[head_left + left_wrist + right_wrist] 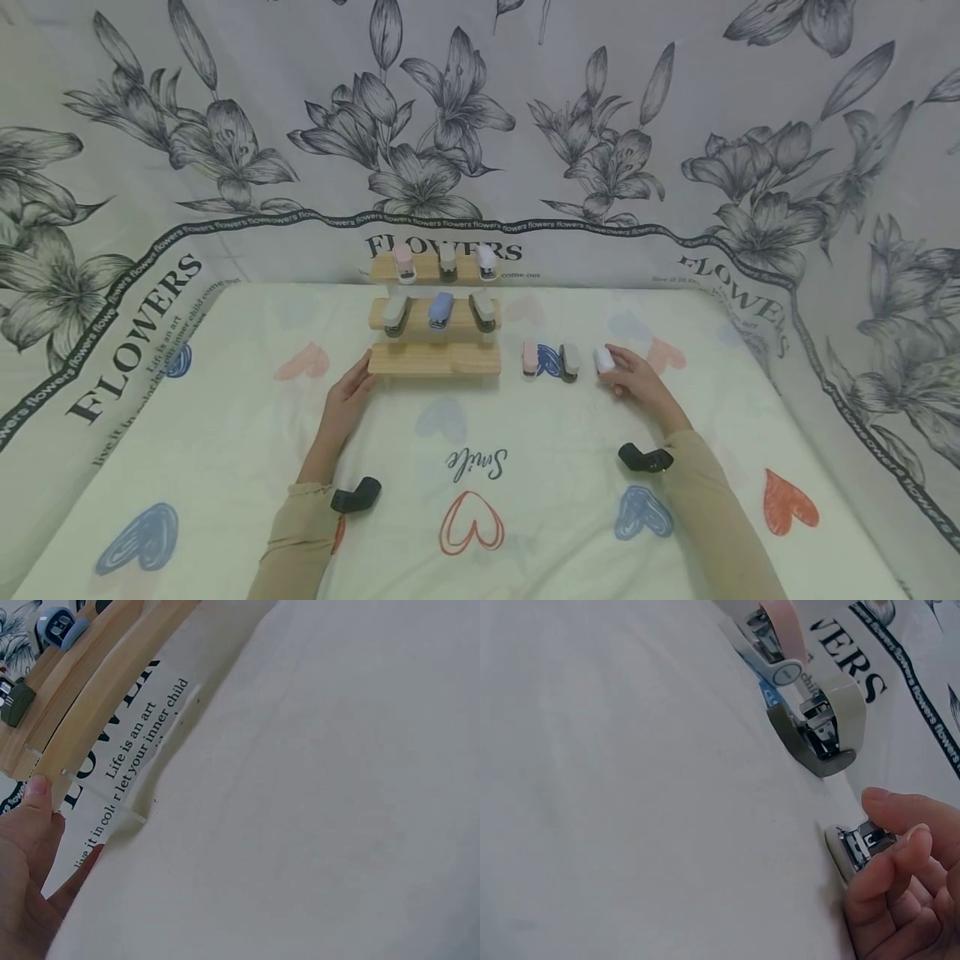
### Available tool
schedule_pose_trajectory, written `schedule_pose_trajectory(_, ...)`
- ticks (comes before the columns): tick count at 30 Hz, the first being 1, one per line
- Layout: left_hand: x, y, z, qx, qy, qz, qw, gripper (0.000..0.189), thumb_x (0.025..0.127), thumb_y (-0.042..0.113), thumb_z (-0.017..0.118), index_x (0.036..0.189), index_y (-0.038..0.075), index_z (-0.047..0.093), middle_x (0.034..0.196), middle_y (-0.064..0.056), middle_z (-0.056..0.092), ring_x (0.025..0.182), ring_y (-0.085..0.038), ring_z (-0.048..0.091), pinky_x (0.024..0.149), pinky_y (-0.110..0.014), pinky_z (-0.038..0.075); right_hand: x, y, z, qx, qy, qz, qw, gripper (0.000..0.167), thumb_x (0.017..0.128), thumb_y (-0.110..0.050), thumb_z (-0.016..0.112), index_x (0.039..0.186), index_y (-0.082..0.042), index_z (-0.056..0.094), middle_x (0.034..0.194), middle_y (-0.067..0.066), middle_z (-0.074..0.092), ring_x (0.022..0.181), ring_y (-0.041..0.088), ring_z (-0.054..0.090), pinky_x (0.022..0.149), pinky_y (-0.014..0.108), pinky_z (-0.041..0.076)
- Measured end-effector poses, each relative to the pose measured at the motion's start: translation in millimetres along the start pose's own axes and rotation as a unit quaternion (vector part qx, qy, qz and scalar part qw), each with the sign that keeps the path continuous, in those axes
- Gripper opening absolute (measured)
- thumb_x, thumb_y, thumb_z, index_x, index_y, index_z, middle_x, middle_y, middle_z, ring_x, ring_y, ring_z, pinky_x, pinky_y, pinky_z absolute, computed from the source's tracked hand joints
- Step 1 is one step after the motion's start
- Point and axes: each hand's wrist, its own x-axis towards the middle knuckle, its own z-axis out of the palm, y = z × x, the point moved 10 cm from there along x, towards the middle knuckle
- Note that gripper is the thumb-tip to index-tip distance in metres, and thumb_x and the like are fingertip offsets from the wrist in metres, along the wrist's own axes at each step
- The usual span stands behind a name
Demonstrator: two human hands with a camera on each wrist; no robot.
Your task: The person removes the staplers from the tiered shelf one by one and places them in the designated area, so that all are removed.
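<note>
Left of centre, my left hand (351,396) holds the left end of the bottom board on a three-tier wooden rack (427,360). In the left wrist view its thumb (37,789) lies on the board's end. My right hand (633,377) pinches a small white stapler (603,360) at the cloth, thumb and fingers on either side; the fingers cover part of it in the right wrist view. Beside it, to the left, stand a beige stapler with a dark base (570,362) and a pink stapler with a white base (529,358).
On the rack's top tier sit a pink (404,262), a beige (447,262) and a white stapler (487,260). A blue stapler (441,309) between two greyish ones fills the middle tier. Behind hangs a floral curtain (420,117); a heart-patterned cloth (262,433) covers the table.
</note>
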Motion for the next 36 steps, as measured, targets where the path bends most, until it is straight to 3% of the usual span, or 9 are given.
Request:
schedule_pose_trajectory(9, 0.6, 0.0, -1.0, 0.004, 0.002, -0.007, 1.0000, 0.054, 0.090, 0.035, 0.051, 0.137, 0.012, 0.036, 0.137, -0.002, 0.037, 0.121, -0.018, 0.040, 0.097, -0.027, 0.033, 0.0, -3, 0, -0.019, -0.007, -0.002, 0.9998, 0.074, 0.082, -0.012, 0.064, 0.142, -0.007, 0.021, 0.145, 0.015, 0.018, 0.055, 0.007, 0.046, 0.053, 0.020, 0.043)
schedule_pose_trajectory(17, 1.0, -1.6, -0.1, 0.000, 0.000, -0.007, 1.0000, 0.054, 0.090, 0.035, 0.052, 0.136, 0.012, 0.037, 0.137, -0.002, 0.037, 0.121, -0.017, 0.039, 0.097, -0.027, 0.033, -0.1, -30, -4, -0.127, 0.034, -0.055, 0.9899, 0.072, 0.083, -0.028, 0.065, 0.141, -0.009, 0.026, 0.144, 0.011, 0.025, 0.047, 0.010, 0.040, 0.047, 0.025, 0.040)
schedule_pose_trajectory(21, 1.1, -2.4, 0.6, -0.001, -0.001, -0.008, 1.0000, 0.054, 0.090, 0.034, 0.052, 0.137, 0.013, 0.036, 0.137, -0.002, 0.036, 0.122, -0.017, 0.038, 0.097, -0.026, 0.032, -2.8, -53, 6, -0.098, 0.018, -0.077, 0.9921, 0.071, 0.083, -0.026, 0.065, 0.141, -0.011, 0.027, 0.144, 0.008, 0.026, 0.048, 0.012, 0.040, 0.048, 0.028, 0.041)
schedule_pose_trajectory(28, -8.6, 29.9, 1.0, -0.005, -0.006, -0.008, 0.9999, 0.049, 0.093, 0.020, 0.051, 0.136, 0.004, 0.035, 0.137, -0.010, 0.035, 0.121, -0.026, 0.038, 0.098, -0.035, 0.032, 2.2, -89, 34, -0.067, -0.011, -0.110, 0.9916, 0.067, 0.084, -0.020, 0.065, 0.140, -0.010, 0.029, 0.143, 0.010, 0.026, 0.045, 0.012, 0.039, 0.044, 0.027, 0.039)
schedule_pose_trajectory(33, -5.5, 20.2, 0.6, -0.010, -0.007, -0.005, 0.9999, 0.049, 0.092, 0.022, 0.052, 0.136, 0.007, 0.036, 0.137, -0.008, 0.035, 0.121, -0.026, 0.038, 0.098, -0.036, 0.032, -2.7, -122, 60, -0.049, -0.027, -0.121, 0.9911, 0.064, 0.085, -0.011, 0.062, 0.139, -0.006, 0.029, 0.143, 0.013, 0.026, 0.044, 0.012, 0.039, 0.043, 0.023, 0.038)
schedule_pose_trajectory(36, -1.4, 7.4, 0.9, -0.010, -0.006, -0.009, 0.9999, 0.051, 0.091, 0.027, 0.053, 0.136, 0.011, 0.036, 0.138, -0.004, 0.036, 0.121, -0.023, 0.038, 0.098, -0.033, 0.033, 6.3, -126, 72, -0.035, -0.033, -0.116, 0.9921, 0.063, 0.085, -0.011, 0.063, 0.139, -0.009, 0.031, 0.143, 0.009, 0.027, 0.046, 0.013, 0.041, 0.046, 0.024, 0.041)
